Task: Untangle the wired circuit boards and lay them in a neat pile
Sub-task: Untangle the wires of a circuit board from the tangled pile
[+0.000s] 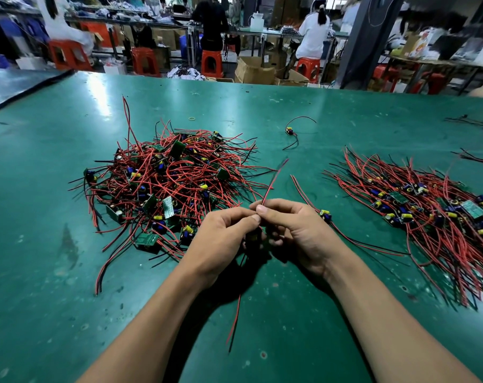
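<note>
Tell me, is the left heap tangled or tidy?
Tangled. In the left heap, wires cross every way and boards tilt at all angles.

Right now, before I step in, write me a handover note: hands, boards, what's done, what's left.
Left hand and right hand: both pinch one wired board over the table, leads running up and down.
Tangled heap: left of the hands, large.
Neat pile: to the right, leads roughly aligned.
Done: part of the boards sorted.
Left: place the held board, clear the heap, collect the loose board by the right hand and the far board.
</note>
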{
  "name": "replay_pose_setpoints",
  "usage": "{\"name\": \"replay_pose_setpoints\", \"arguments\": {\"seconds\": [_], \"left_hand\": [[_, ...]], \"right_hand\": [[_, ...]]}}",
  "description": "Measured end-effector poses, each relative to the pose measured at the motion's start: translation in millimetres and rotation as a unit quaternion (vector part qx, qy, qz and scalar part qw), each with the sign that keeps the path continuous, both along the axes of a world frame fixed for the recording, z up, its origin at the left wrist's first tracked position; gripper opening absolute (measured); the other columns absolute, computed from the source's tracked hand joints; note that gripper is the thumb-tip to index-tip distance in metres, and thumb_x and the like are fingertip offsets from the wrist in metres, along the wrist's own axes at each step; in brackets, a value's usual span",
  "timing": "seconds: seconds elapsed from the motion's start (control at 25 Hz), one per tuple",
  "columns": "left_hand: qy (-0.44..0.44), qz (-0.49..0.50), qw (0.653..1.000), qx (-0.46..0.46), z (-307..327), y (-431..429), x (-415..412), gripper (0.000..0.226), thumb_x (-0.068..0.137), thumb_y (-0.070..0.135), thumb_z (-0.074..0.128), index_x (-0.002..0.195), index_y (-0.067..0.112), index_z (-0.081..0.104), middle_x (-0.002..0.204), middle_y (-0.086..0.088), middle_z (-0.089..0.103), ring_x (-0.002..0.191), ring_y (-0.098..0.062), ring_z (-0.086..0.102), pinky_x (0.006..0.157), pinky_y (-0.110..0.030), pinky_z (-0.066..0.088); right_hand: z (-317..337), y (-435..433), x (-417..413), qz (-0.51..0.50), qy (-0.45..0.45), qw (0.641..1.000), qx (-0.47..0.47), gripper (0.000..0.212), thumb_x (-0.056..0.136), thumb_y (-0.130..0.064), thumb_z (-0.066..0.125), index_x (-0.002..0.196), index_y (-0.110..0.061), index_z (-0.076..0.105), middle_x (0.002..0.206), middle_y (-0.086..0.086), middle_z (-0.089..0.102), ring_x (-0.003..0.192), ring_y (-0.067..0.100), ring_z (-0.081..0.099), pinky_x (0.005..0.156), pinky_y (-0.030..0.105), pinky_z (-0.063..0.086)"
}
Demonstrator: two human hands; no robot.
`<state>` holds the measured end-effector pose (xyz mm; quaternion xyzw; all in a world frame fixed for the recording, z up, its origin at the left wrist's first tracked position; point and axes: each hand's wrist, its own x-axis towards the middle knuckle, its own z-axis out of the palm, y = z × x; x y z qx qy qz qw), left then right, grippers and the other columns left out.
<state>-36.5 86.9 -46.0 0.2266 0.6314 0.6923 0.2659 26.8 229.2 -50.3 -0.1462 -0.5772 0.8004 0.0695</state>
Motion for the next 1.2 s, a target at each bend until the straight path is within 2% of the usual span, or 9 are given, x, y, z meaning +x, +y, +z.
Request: {"name": "replay_pose_setpoints", "arguments": {"seconds": [0.16,0.28,0.4,0.48,0.64,0.84,0.96,1.08,1.2], "left_hand": [[0.021,-0.024,0.999,-0.034,1,-2,-2,0.018,0.092,0.008,0.062,0.079,0.002,0.074,0.067,-0.008,0.068,0.061,-0.017,0.058,0.059,-0.023,0.047],[0.087,-0.053,0.991,-0.082,0,-1,-2,0.018,0.089,0.010,0.065,0.074,0.006,0.075,0.067,-0.001,0.069,0.064,-0.010,0.058,0.064,-0.021,0.043],[0.119,-0.072,0.986,-0.096,2,-1,0,0.020,0.088,0.009,0.065,0.071,0.011,0.076,0.069,0.004,0.071,0.065,-0.003,0.060,0.065,-0.013,0.044],[0.112,-0.066,0.988,-0.089,2,-1,-1,0.020,0.089,0.009,0.065,0.072,0.010,0.076,0.069,0.003,0.071,0.065,-0.003,0.060,0.065,-0.013,0.044],[0.084,-0.062,0.992,-0.077,1,-2,-1,0.017,0.088,0.010,0.066,0.074,0.007,0.076,0.070,-0.001,0.071,0.067,-0.008,0.061,0.065,-0.017,0.045],[0.092,-0.059,0.990,-0.084,0,-1,-2,0.017,0.088,0.013,0.067,0.076,0.008,0.077,0.073,-0.004,0.072,0.068,-0.010,0.061,0.067,-0.019,0.045],[0.095,-0.059,0.990,-0.090,0,-2,-1,0.016,0.089,0.015,0.067,0.076,0.010,0.077,0.073,-0.003,0.072,0.069,-0.010,0.061,0.068,-0.020,0.045],[0.074,-0.049,0.993,-0.078,1,-1,0,0.016,0.089,0.015,0.067,0.078,0.010,0.077,0.071,-0.004,0.071,0.068,-0.016,0.060,0.066,-0.026,0.044],[0.011,-0.023,0.999,-0.028,4,1,3,0.015,0.092,0.013,0.064,0.084,0.006,0.075,0.074,-0.010,0.073,0.066,-0.019,0.060,0.059,-0.026,0.045]], "right_hand": [[-4,-1,-7,-0.097,-0.008,0.995,0.013,0.013,0.083,-0.011,0.075,0.091,-0.006,0.067,0.063,0.004,0.046,0.043,0.006,0.036,0.037,0.017,0.029],[-2,5,-10,-0.192,0.007,0.981,-0.005,0.011,0.088,-0.002,0.069,0.083,-0.008,0.061,0.070,0.006,0.049,0.040,0.005,0.036,0.035,0.017,0.028],[4,18,-8,-0.270,0.024,0.961,-0.051,0.011,0.091,-0.002,0.066,0.086,-0.009,0.058,0.071,0.001,0.057,0.039,0.004,0.035,0.035,0.016,0.027],[8,22,-6,-0.263,0.028,0.960,-0.090,0.009,0.093,-0.009,0.064,0.085,-0.007,0.060,0.061,-0.004,0.053,0.038,0.004,0.033,0.034,0.016,0.024],[15,27,-3,-0.219,0.032,0.948,-0.229,0.028,0.097,-0.017,0.057,0.071,-0.007,0.054,0.056,-0.004,0.035,0.033,0.002,0.028,0.031,0.014,0.022],[17,27,-2,-0.209,0.052,0.937,-0.275,0.028,0.099,-0.019,0.055,0.075,-0.005,0.058,0.061,-0.004,0.040,0.037,0.002,0.031,0.033,0.013,0.025],[16,28,-1,-0.223,0.060,0.940,-0.251,0.025,0.099,-0.018,0.056,0.078,-0.004,0.060,0.063,-0.003,0.042,0.038,0.002,0.031,0.034,0.013,0.025],[10,26,-3,-0.251,0.056,0.955,-0.146,0.026,0.097,-0.028,0.061,0.086,-0.005,0.066,0.064,-0.005,0.049,0.041,0.003,0.032,0.036,0.015,0.026],[3,21,-5,-0.239,0.028,0.969,-0.051,0.033,0.097,-0.034,0.061,0.092,-0.004,0.071,0.067,-0.003,0.054,0.044,0.006,0.036,0.038,0.018,0.030]]}}
